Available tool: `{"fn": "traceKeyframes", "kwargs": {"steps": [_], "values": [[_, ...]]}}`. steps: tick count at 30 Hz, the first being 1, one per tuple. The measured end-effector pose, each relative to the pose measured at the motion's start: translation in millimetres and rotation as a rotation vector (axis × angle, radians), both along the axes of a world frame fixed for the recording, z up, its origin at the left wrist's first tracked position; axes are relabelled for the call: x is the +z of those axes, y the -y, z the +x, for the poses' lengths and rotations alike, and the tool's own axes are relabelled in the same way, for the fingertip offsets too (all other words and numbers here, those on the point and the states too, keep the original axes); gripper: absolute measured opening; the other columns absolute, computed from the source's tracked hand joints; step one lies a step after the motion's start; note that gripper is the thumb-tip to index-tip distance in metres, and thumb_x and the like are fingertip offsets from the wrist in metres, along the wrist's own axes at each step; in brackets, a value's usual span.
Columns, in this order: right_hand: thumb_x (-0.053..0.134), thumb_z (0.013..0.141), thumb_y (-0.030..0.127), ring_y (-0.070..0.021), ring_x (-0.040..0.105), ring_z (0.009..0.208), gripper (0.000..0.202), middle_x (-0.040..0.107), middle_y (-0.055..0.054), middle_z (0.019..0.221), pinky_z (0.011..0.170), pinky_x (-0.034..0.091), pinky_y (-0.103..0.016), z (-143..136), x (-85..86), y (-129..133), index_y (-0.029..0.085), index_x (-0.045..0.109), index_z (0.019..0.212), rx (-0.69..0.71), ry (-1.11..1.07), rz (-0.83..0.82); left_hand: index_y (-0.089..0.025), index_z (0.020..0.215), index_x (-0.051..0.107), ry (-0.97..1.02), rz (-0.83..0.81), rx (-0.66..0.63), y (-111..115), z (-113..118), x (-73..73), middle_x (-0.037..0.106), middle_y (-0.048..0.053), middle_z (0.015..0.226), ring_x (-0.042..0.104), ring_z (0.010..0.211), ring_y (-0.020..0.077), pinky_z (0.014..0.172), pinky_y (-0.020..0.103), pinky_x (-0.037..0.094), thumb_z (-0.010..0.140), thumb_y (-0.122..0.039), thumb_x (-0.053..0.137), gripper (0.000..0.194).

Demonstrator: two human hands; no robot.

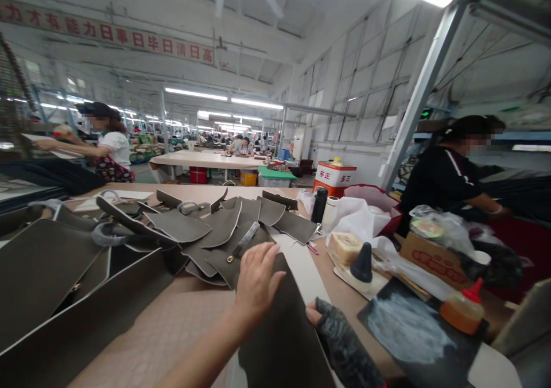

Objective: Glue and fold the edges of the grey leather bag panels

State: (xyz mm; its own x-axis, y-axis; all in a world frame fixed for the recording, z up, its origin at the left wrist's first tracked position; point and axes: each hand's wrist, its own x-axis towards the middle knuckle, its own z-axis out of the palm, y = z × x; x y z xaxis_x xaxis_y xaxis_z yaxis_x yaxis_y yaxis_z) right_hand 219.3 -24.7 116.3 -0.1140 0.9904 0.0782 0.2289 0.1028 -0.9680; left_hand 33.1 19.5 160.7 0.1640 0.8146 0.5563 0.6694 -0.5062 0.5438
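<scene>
A dark grey-brown leather-like panel (279,330) runs from the bottom edge up between my hands. My left hand (257,273) is over its far left corner, fingers loosely bent and thumb held apart. At the panel's right edge is my right hand (313,313), in a dark patterned sleeve or fingerless glove; its thumb presses at the edge, and the other fingers are mostly hidden. Just beyond my left hand lies a heap of similar bag pieces (181,227), with pale edges, wrapped handles and small gold-coloured clasps. A white strip (301,267) lies beside the panel.
On the right are a glue-smeared dark board (413,325), a red-tipped bottle (465,310), a dark cone (362,264), a yellowish block (344,247), a black flask (319,205) and a cardboard box (434,259). Co-workers stand at left (112,147) and right (447,175).
</scene>
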Motion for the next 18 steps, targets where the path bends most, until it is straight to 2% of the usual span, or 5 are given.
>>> {"fn": "traceKeyframes", "kwargs": {"steps": [2, 5, 8, 13, 18], "values": [[0.053, 0.08, 0.052, -0.0125, 0.053, 0.062, 0.036, 0.056, 0.0, 0.067, 0.061, 0.046, -0.028, -4.9, -16.9, -9.1, 0.017, 0.056, 0.07, -0.045, -0.035, -0.036, -0.018, 0.094, 0.058, 0.116, -0.156, 0.003, 6.7, 14.2, -27.3, 0.061, 0.006, 0.091, 0.055, 0.09, 0.0213, 0.083, 0.035, 0.042, 0.079, -0.025, 0.055, 0.017], [0.051, 0.085, 0.048, -0.01, 0.05, 0.056, 0.033, 0.054, 0.003, 0.067, 0.054, 0.044, -0.026, -13.9, -39.9, -19.2, 0.016, 0.055, 0.076, -0.084, -0.08, -0.14, -0.018, 0.076, 0.05, 0.329, -0.573, -0.081, 11.9, 33.4, -69.7, 0.054, 0.0, 0.07, 0.052, 0.067, 0.0157, 0.06, 0.027, 0.043, 0.077, -0.033, 0.056, 0.016], [0.053, 0.083, 0.049, -0.0103, 0.051, 0.055, 0.032, 0.053, 0.002, 0.066, 0.051, 0.044, -0.025, -20.8, -53.5, -22.4, 0.017, 0.054, 0.077, -0.097, -0.136, -0.25, -0.02, 0.075, 0.04, 0.579, -0.836, -0.059, 10.9, 45.5, -97.0, 0.045, -0.005, 0.062, 0.046, 0.054, 0.0113, 0.045, 0.022, 0.036, 0.076, -0.038, 0.055, 0.023], [0.06, 0.064, 0.057, -0.0121, 0.054, 0.056, 0.038, 0.051, 0.003, 0.058, 0.051, 0.045, -0.024, -25.0, -52.4, -20.9, 0.021, 0.049, 0.069, -0.078, -0.248, -0.386, -0.019, 0.075, 0.041, 0.742, -0.929, -0.085, 11.5, 46.9, -102.6, 0.047, -0.006, 0.064, 0.046, 0.053, 0.0084, 0.045, 0.019, 0.035, 0.069, -0.048, 0.062, 0.037], [0.066, 0.055, 0.046, -0.0111, 0.053, 0.051, 0.035, 0.052, 0.003, 0.054, 0.047, 0.043, -0.022, -24.0, -43.2, -25.2, 0.018, 0.049, 0.067, -0.068, -0.252, -0.426, -0.018, 0.075, 0.042, 0.807, -0.957, -0.158, 12.9, 42.1, -103.6, 0.048, -0.006, 0.062, 0.047, 0.054, 0.0073, 0.049, 0.019, 0.038, 0.062, -0.052, 0.068, 0.045]]}}
